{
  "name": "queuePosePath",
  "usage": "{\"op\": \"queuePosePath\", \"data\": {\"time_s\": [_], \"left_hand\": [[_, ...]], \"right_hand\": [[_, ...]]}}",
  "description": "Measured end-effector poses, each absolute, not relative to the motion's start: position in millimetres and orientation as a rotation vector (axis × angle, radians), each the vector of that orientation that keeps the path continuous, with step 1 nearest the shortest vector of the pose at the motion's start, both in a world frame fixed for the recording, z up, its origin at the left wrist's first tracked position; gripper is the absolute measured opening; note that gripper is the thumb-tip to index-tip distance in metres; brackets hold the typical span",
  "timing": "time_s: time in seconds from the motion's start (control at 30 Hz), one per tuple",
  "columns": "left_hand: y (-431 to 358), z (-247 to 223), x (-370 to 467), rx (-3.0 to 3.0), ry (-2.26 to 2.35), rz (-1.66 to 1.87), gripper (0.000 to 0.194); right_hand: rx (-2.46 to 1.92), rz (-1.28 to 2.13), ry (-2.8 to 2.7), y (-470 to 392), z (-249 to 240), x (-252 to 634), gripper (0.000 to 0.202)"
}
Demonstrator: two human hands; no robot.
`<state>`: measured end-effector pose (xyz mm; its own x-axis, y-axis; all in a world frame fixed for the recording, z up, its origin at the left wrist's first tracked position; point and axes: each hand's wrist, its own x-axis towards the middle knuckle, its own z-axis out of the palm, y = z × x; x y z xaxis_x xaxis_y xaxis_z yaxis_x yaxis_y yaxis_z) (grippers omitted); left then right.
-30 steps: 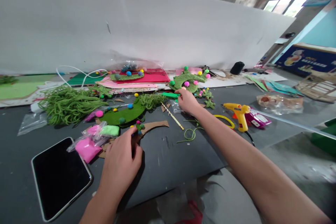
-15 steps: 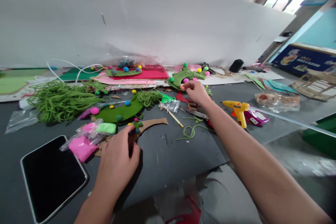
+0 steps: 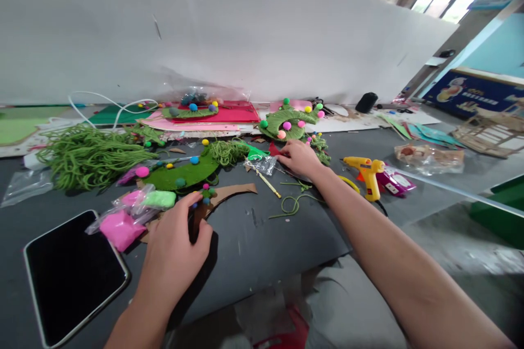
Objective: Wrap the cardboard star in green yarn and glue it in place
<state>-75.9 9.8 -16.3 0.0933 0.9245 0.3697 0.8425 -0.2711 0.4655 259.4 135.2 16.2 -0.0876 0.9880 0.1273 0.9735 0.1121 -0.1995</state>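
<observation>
My left hand (image 3: 174, 242) rests at the front left of the dark table, thumb and fingers curled round a small green piece with tiny pom-poms (image 3: 208, 194) that has a brown part below it. A curved brown cardboard strip (image 3: 235, 191) lies just beyond. My right hand (image 3: 302, 158) reaches low to the table, its fingers bent down beside a red scrap (image 3: 273, 148) and a crumpled clear wrapper (image 3: 266, 164). What its fingertips hold, if anything, is hidden. Behind it lies a green yarn-wrapped shape with pom-poms (image 3: 282, 122). Near my left hand is a green felt crescent (image 3: 188, 175).
A black-screened tablet (image 3: 76, 278) and pink clay packets (image 3: 123, 229) lie left. Green yarn (image 3: 96, 155) is heaped behind them. A yellow glue gun (image 3: 366, 172) is right, beside a purple packet (image 3: 395, 182). A pale stick (image 3: 268, 182) and yarn loop (image 3: 290, 205) lie centrally.
My right hand has moved from the pom-poms on the yarn-wrapped shape down toward me, covering the scissors seen before. My left hand keeps its place. The view has shifted slightly.
</observation>
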Motion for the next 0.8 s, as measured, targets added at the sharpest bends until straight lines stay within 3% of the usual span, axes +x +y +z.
{"op": "queuePosePath", "data": {"time_s": [0.17, 0.23, 0.4, 0.5, 0.7, 0.8], "left_hand": [[9.3, -15.9, -77.3, 2.166, 1.780, 0.993, 0.046], [8.6, -15.9, -77.8, 2.152, 1.776, 1.003, 0.046], [6.9, -13.9, -77.8, 2.131, 1.772, 1.018, 0.046], [6.0, -13.0, -78.1, 2.128, 1.764, 1.010, 0.049], [4.7, -12.3, -78.6, 2.111, 1.773, 1.020, 0.054], [4.1, -10.8, -77.8, 2.108, 1.775, 1.016, 0.054]], "right_hand": [[-1.883, 0.032, -1.981, 128.0, 15.6, 266.2, 0.036], [-1.850, -0.005, -1.859, 126.2, 19.7, 267.9, 0.026], [-1.665, -0.001, -1.625, 107.1, 49.2, 259.2, 0.025], [-1.566, 0.275, -1.680, 84.2, 65.7, 241.7, 0.021], [-1.440, 1.149, -2.022, 52.0, 61.4, 203.7, 0.024], [-1.463, 1.295, -2.081, 48.7, 49.8, 185.9, 0.019]]}}
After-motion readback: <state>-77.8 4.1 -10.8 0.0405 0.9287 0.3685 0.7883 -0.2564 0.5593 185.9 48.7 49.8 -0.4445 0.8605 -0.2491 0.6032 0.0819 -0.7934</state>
